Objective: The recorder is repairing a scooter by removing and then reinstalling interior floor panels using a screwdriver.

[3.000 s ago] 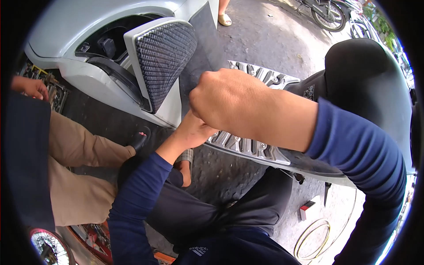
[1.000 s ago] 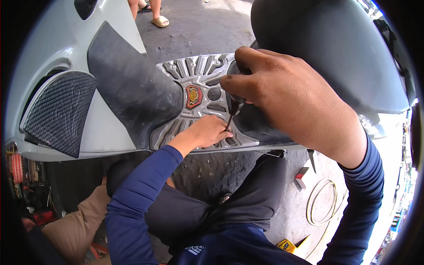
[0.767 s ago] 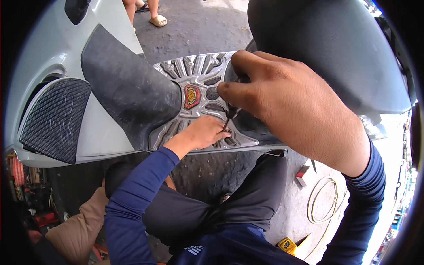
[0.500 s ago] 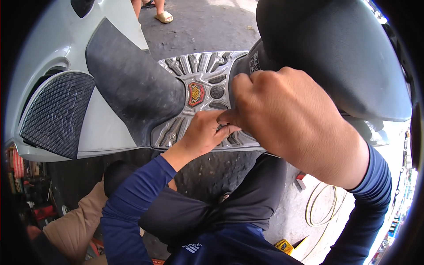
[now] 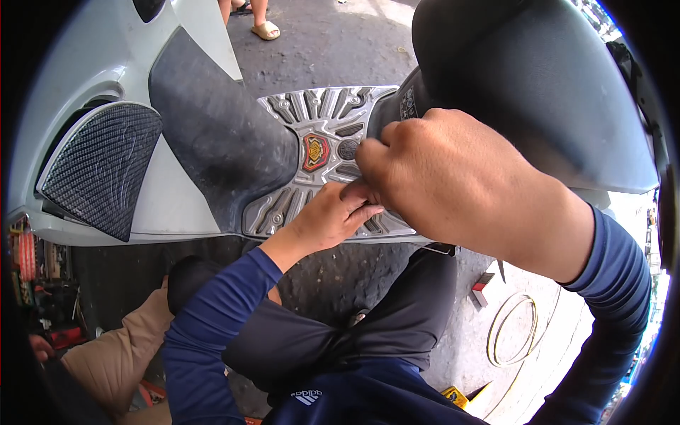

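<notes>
My left hand (image 5: pixel 322 218) and my right hand (image 5: pixel 453 177) meet over the near edge of a scooter's silver metal footboard (image 5: pixel 280 212). The left fingers are closed in a pinch, thumb and fingertips together. Curled into a fist, the right hand has its thumb against the left fingers. Whatever lies between them is hidden by the hands. Beneath my right wrist a thin dark pointed piece (image 5: pixel 502 271) sticks out; its kind is unclear. A red and gold emblem (image 5: pixel 316 152) sits in the middle of the footboard.
The black seat (image 5: pixel 538 92) rises at the right, and the grey front body (image 5: pixel 180 191) with a black textured panel (image 5: pixel 106 170) is at the left. On the floor lie a small box (image 5: pixel 483 289) and a coiled hose (image 5: pixel 511 329). Another person's leg (image 5: pixel 117 361) is at lower left.
My right hand has shifted slightly left and turned a little, its forearm lower and farther right. The left hand stays about in place. The dark pointed piece now shows below the right wrist.
</notes>
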Tool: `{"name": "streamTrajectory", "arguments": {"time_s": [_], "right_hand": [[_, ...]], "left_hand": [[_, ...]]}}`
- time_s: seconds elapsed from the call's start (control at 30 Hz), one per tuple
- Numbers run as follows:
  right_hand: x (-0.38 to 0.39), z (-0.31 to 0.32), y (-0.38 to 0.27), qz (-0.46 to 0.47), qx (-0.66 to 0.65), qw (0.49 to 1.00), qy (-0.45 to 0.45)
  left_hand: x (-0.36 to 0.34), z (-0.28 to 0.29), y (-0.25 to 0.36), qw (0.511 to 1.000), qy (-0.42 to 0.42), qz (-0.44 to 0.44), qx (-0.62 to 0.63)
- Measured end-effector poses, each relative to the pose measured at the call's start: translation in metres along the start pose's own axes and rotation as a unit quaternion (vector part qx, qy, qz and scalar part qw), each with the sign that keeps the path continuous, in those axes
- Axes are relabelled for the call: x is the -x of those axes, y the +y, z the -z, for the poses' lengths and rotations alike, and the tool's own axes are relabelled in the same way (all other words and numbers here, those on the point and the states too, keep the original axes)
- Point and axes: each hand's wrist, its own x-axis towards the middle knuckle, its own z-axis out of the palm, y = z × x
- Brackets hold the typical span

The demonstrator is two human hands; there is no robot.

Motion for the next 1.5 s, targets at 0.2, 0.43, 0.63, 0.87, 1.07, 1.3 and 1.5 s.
{"name": "streamTrajectory", "arguments": {"time_s": [0.2,0.43,0.63,0.87,1.07,1.3,1.5], "right_hand": [[0.005,-0.005,0.011,0.025,0.089,0.991,-0.094],[-0.018,0.005,-0.002,-0.102,0.028,0.989,-0.101],[-0.007,0.007,-0.003,0.037,0.063,0.997,0.017],[0.0,0.005,-0.002,0.031,0.015,0.999,-0.003],[0.004,-0.004,-0.002,0.022,-0.011,0.999,0.042],[0.0,0.004,-0.001,0.016,0.018,0.999,-0.024],[0.01,-0.01,0.009,0.103,0.018,0.994,0.018]], "left_hand": [[-0.007,0.007,0.02,0.999,-0.021,-0.042,-0.02],[0.001,0.01,0.001,0.998,-0.037,0.034,-0.038],[0.005,0.015,-0.004,0.996,-0.059,0.011,-0.071],[-0.005,0.017,0.023,0.985,-0.087,-0.018,-0.149],[-0.002,0.014,0.009,0.984,-0.097,-0.017,-0.152],[0.008,0.012,-0.023,0.994,-0.085,0.036,-0.065],[-0.002,0.012,0.0,0.989,-0.105,0.004,-0.099]]}}
